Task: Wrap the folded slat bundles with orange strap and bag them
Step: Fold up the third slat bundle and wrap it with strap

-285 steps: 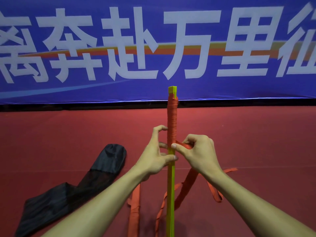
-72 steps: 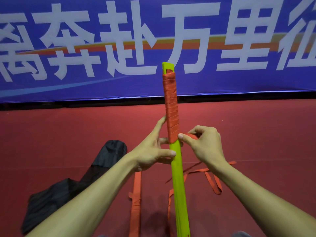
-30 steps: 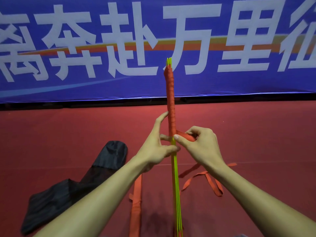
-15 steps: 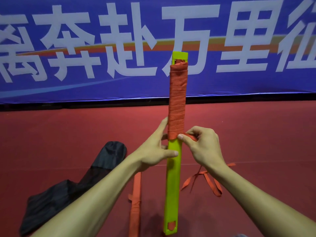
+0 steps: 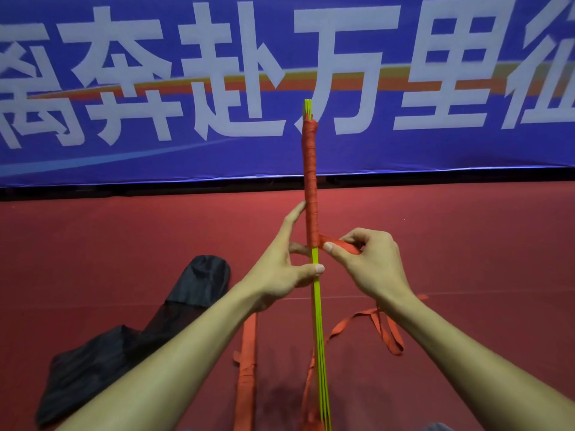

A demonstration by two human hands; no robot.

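Your left hand (image 5: 280, 270) pinches the upright yellow slat bundle (image 5: 317, 321) just below its wrapping, forefinger straight along it. Your right hand (image 5: 371, 265) pinches the orange strap (image 5: 340, 246) beside it. Loose strap trails on the red floor (image 5: 466, 244); the black bag (image 5: 130, 337) lies to the left. A blue banner (image 5: 124, 163) hangs beyond.

left hand (image 5: 280, 275) was bare | right hand (image 5: 370, 262) was bare | forearms (image 5: 174, 353) ran bare to the frame edge | fingernails (image 5: 319, 269) were short, plain

The slat bundle (image 5: 317, 306) stood between the left hand (image 5: 280, 275) and right hand (image 5: 370, 265); the bag (image 5: 140, 337) lay left of the left hand, the strap (image 5: 357, 317) trailed beneath the right.
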